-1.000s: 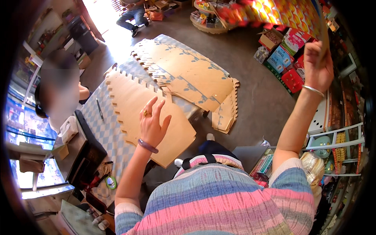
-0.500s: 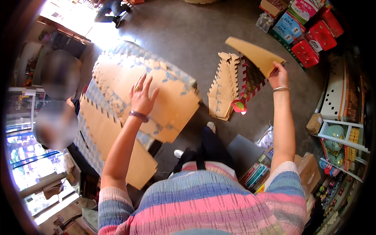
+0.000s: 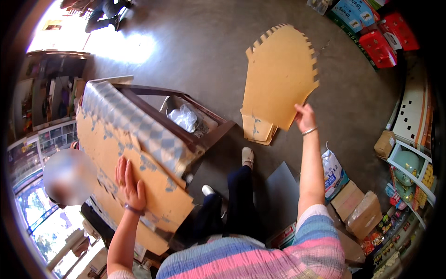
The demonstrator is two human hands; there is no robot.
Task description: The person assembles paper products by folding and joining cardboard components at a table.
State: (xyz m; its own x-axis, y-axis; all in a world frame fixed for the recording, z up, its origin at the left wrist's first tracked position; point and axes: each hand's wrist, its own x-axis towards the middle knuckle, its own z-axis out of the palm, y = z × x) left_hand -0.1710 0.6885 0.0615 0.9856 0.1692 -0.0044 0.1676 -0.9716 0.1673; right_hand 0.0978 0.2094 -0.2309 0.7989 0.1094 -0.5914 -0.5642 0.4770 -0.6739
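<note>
My right hand (image 3: 304,117) grips the lower edge of a tan cardboard sheet (image 3: 280,76) with notched sides and holds it out over the floor. Under it a small stack of similar cardboard pieces (image 3: 257,129) lies on the concrete. My left hand (image 3: 129,181) lies flat, fingers spread, on a pile of cardboard sheets (image 3: 153,186) that rests against a table (image 3: 186,135) covered with a blue-and-white checked cloth (image 3: 132,123). A bracelet circles each wrist.
Another person (image 3: 69,176) stands at the left beside the table. A wooden-framed box with a white plastic bag (image 3: 185,116) sits by the table. Red and blue cartons (image 3: 371,23) line the upper right. Brown boxes (image 3: 357,209), a white sack (image 3: 332,169) and shelves fill the right side.
My right hand has swung the notched sheet up and away from the floor stack. My left hand has slid lower along the cardboard on the table, and my view has tilted down.
</note>
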